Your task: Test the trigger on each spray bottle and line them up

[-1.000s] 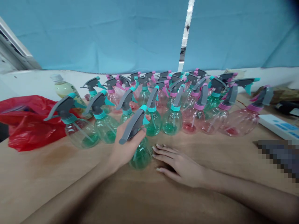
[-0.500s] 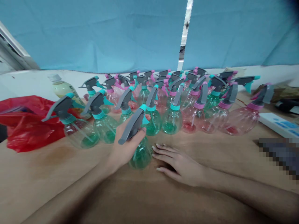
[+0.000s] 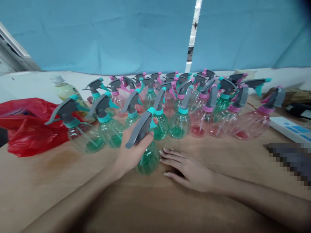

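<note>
Left hand (image 3: 132, 155) on a green spray bottle (image 3: 147, 161); the spray bottle stood on a wooden table (image 3: 218, 155), in front of a crowded row of other bottles (image 3: 179, 127); the left hand was closed around the neck, thumb on its right side, most of the fingers hidden; the right hand (image 3: 188, 170) held nothing and lay palm down, fingers extended and thumb apart, its fingertips just beside the lower body; whether they touched it could not be told.

Possible faults, by judgement: a forward push could have driven the round body into the row, where the bottles were so close together that one knock might have tipped several; a tighter squeeze, if a hidden finger lay on the trigger (image 3: 153, 124), could have sent liquid toward the row; a grip so high above a wide body could have let the base swing if the bottle were lifted unevenly, nudging the nearby right fingertips.

Orientation: the nozzle (image 3: 151, 111) pointed away from the person and somewhat to the right, toward the row; the grey back (image 3: 136, 137) of the spray head reached toward the person and to the left; the long axis, from base to head, appeared roughly upright, though the downward view shortened it and a slight tilt could not be judged.
</note>
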`<state>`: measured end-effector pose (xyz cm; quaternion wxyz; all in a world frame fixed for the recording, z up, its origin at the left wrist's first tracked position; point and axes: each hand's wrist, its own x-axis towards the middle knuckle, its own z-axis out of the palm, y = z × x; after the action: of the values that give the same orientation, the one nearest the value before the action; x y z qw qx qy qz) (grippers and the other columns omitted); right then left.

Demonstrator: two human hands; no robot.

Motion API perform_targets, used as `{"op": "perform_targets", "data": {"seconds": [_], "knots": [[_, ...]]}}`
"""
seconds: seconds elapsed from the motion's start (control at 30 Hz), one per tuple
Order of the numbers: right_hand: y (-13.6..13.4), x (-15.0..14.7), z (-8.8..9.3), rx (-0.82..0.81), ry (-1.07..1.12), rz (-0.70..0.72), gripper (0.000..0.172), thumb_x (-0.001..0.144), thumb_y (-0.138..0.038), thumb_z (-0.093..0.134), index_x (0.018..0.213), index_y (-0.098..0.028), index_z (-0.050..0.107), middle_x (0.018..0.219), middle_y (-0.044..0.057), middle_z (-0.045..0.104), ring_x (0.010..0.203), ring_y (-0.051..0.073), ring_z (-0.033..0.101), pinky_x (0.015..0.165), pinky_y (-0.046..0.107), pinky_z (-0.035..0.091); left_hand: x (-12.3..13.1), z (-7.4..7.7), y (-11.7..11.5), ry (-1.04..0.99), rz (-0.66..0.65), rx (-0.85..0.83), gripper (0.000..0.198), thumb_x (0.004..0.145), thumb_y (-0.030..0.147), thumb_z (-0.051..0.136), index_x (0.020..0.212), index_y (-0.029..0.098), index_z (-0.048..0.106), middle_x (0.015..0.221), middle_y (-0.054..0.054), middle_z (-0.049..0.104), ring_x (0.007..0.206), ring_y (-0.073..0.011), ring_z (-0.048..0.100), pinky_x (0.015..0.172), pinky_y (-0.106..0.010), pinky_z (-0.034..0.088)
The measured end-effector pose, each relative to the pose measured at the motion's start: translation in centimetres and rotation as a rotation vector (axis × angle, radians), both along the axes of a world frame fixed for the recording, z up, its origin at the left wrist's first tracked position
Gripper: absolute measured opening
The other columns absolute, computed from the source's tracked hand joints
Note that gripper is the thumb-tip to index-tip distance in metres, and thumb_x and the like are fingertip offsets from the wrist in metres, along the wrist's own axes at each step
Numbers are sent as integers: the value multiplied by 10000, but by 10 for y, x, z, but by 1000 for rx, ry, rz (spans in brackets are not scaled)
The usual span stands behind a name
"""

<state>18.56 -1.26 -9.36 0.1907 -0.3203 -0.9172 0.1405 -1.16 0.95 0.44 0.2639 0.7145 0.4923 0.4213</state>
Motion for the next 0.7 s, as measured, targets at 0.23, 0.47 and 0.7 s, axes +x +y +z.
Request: {"op": "perform_targets", "data": {"seconds": [0.23, 0.47, 0.7], "knots": [[0, 0, -1, -20, 18, 5, 463, 939, -414, 425, 1337, -181, 472, 1416, 81, 453, 1338, 212, 358, 1112, 442, 296, -3, -4, 1, 10, 1, -36, 127, 781, 273, 515, 889, 255, 577, 604, 30, 547, 587, -182, 539, 549, -304, 381], [0, 0, 1, -13, -4, 7, 468, 945, -417, 412, 1335, -166, 476, 1430, 75, 434, 1355, 203, 325, 1126, 416, 276, 1, 4, -1, 30, -2, -6, 131, 762, 280, 504, 869, 256, 576, 572, 37, 522, 541, -165, 496, 529, -293, 390], [1, 1, -1, -9, 2, 10, 469, 943, -407, 420, 1334, -154, 477, 1435, 81, 428, 1350, 206, 335, 1129, 409, 269, 1, 8, 0, 31, -16, -27, 256, 746, 261, 507, 982, 246, 605, 600, 39, 564, 539, -164, 523, 528, -282, 422]]}}
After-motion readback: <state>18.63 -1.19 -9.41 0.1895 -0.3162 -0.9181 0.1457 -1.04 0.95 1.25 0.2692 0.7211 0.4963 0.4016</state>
